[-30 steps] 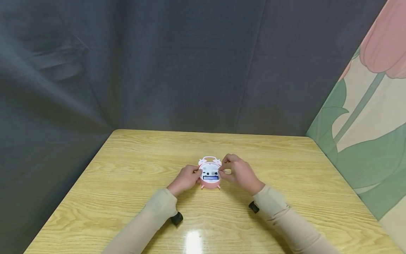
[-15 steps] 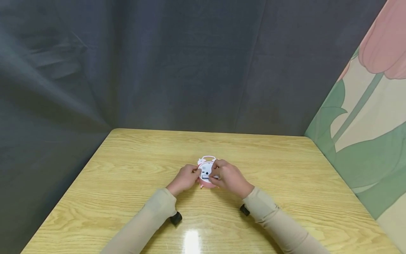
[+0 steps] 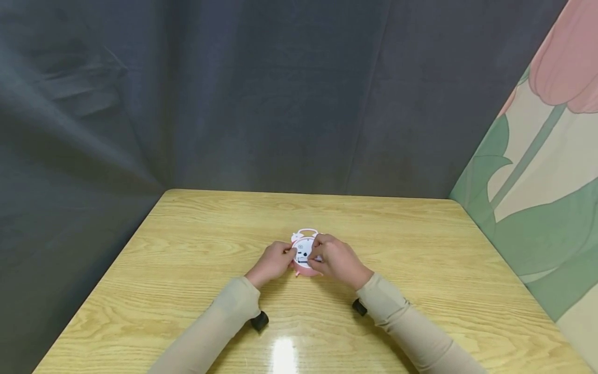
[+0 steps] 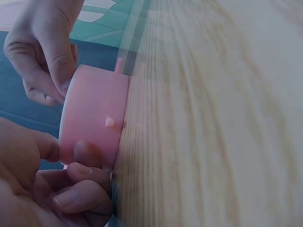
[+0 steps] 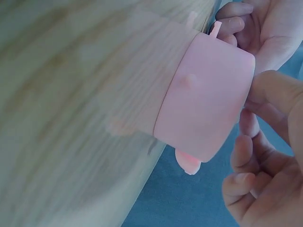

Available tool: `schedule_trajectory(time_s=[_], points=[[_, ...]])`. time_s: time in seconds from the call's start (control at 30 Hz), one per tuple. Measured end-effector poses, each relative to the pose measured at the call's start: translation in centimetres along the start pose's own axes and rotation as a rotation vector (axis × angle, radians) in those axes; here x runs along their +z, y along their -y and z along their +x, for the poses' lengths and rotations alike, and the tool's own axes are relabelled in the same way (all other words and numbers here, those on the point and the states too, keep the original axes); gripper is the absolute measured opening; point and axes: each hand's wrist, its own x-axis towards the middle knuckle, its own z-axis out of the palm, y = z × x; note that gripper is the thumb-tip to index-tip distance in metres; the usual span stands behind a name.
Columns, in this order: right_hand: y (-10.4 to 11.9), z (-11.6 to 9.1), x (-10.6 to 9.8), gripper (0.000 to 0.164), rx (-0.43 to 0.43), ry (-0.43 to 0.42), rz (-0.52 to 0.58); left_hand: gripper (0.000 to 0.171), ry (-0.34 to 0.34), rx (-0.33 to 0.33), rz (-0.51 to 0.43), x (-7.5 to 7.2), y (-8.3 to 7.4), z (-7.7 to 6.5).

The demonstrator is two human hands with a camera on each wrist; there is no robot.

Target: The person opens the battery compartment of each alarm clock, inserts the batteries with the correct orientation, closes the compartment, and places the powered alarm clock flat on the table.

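Note:
A pink alarm clock point(image 3: 304, 245) lies face down on the table, its white back and bell tops up. My left hand point(image 3: 273, 264) grips the clock's left rim, thumb on the back and fingers curled against the pink side point(image 4: 92, 118). Over the clock's lower back, my right hand point(image 3: 340, 262) pinches a small white battery cover point(image 3: 302, 259) at the battery slot. Those right fingers hide most of the cover and the slot's right part. In the right wrist view, the right fingertips point(image 5: 255, 94) meet the back edge of the clock's pink casing point(image 5: 208, 94).
The wood-grain table point(image 3: 210, 223) surrounds the clock on all sides. A dark curtain point(image 3: 280, 104) hangs behind it, and a flower-patterned cloth point(image 3: 551, 208) is at the right. Black wrist cameras point(image 3: 259, 321) sit under both sleeves.
My right hand has moved left and down from the clock's right edge, bringing the small white cover over the slot where a blue battery showed. The left hand keeps its grip.

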Motion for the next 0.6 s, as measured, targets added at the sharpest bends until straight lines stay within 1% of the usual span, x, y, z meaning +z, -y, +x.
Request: schedule_trajectory(time_s=[0.27, 0.5, 0.6], points=[[-0.17, -0.18, 0.17, 0.008, -0.019, -0.014, -0.008, 0.027, -0.007, 0.019, -0.002, 0.05, 0.06, 0.05], [-0.12, -0.17, 0.22, 0.009, 0.001, -0.016, 0.007, 0.028, 0.009, -0.004, -0.028, -0.01, 0.14, 0.13], [-0.10, -0.17, 0.21, 0.009, 0.008, -0.016, 0.000, 0.029, 0.015, -0.001, -0.031, -0.04, 0.21, 0.12]])
